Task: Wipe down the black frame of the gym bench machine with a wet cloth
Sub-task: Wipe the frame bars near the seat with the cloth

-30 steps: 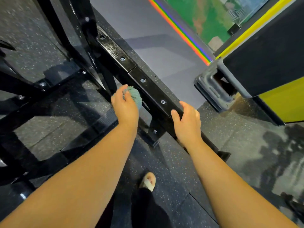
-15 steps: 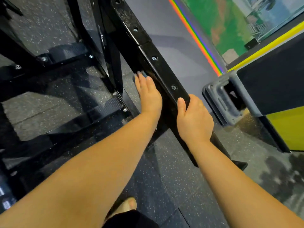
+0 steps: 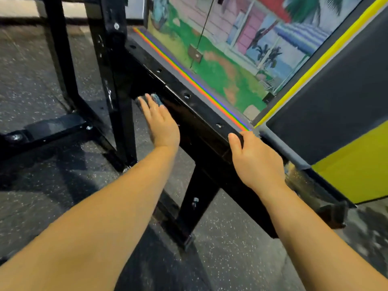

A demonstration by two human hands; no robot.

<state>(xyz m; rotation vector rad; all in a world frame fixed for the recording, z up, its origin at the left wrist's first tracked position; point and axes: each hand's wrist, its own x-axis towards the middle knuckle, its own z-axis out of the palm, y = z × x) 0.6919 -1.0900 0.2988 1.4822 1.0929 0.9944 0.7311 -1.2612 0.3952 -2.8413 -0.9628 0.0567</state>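
The black frame (image 3: 201,114) of the gym bench machine slopes from upper left down to the lower right, with bolt holes along its top face. My left hand (image 3: 161,124) lies flat with straight fingers against the beam's near side, pressing a small blue-green cloth (image 3: 156,99) that shows only past the fingertips. My right hand (image 3: 255,162) grips the top edge of the beam lower down, thumb on the near side, fingers curled over the far side and hidden.
Black uprights (image 3: 109,66) and floor bars (image 3: 48,131) of the machine stand to the left on speckled rubber flooring (image 3: 226,255). A short support leg (image 3: 195,198) drops under the beam. A painted mural wall (image 3: 235,49) and a grey-and-yellow padded block (image 3: 344,122) stand close at right.
My left hand went from gripping the bunched cloth to pressing it flat and slid up the beam's side. The view tilted up toward the wall. My right hand kept its hold on the beam.
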